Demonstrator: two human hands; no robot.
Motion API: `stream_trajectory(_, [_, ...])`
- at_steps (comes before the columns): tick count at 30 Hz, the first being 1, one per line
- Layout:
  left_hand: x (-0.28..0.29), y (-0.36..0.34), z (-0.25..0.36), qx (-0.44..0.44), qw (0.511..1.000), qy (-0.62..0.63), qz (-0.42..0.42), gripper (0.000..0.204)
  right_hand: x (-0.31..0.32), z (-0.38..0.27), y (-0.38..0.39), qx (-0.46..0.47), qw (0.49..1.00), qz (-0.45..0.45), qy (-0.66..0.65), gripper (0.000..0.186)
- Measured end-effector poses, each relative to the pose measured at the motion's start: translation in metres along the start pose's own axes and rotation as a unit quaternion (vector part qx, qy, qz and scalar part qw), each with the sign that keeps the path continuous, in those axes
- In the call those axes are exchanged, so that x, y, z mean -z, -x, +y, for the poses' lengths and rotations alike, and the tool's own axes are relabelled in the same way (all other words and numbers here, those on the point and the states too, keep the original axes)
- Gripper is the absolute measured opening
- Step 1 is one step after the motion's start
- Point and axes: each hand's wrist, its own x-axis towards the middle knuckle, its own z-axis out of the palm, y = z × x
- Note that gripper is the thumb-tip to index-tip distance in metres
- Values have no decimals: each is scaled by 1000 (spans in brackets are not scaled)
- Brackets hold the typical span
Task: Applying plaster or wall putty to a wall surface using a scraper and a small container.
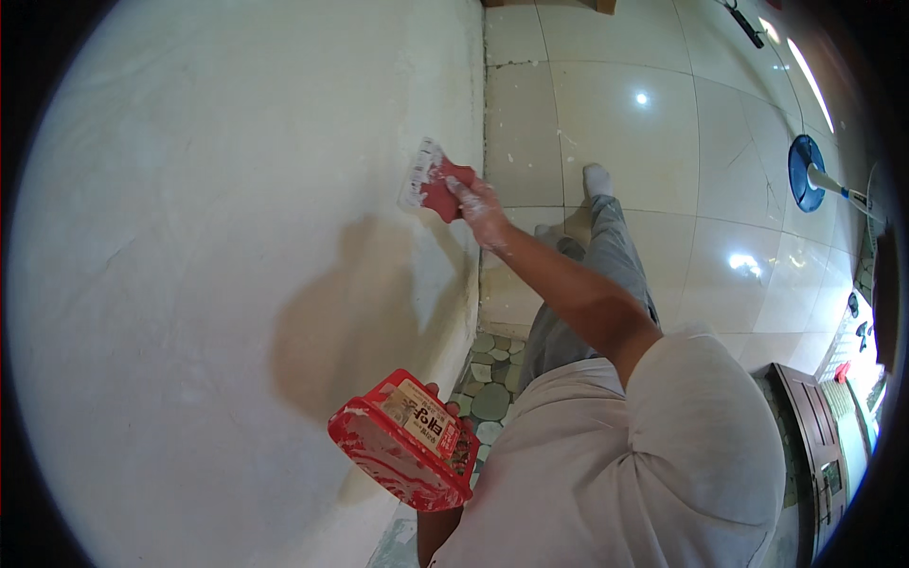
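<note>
My right hand (481, 210) is closed round a red putty scraper (443, 186) with white paste on its wide blade and on my fingers. The blade lies against the pale wall (208, 189), not far above the floor. Lower down, my left hand (453, 409) grips a red plastic tub (402, 440) from behind, so only some fingertips show. The tub is tilted, with white paste smeared inside it and a printed label on its side. A damp-looking patch and my shadow lie on the wall between the two hands.
Glossy beige floor tiles (625, 114) meet the wall along a straight edge, with white specks near it. A strip of pebble-patterned tile (490, 401) runs by my legs. At the right stand a blue round mop head (806, 173) and a brown wooden door (810, 435).
</note>
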Motion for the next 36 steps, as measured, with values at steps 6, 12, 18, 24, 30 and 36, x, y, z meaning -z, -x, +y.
stream_trajectory(6, [33,1,-3,-94,996,2,-7,72,-4,-97,50,-157,977,-90,-113,37])
stream_trajectory(12, [30,-10,-2,-173,983,20,-62,69,-62,-191,118,-171,957,-214,-95,51])
stream_trajectory(18, [82,-40,14,-224,973,-46,-11,68,-113,-249,200,-122,964,-237,14,48])
stream_trajectory(24, [55,-67,10,-354,929,-36,-103,66,-151,-262,275,22,868,-326,374,24])
stream_trajectory(30, [45,-49,11,-420,902,-51,-82,71,-178,-251,304,114,728,-375,562,26])
stream_trajectory(36, [58,-42,14,-559,807,-194,-7,71,-177,-228,305,223,675,-395,583,28])
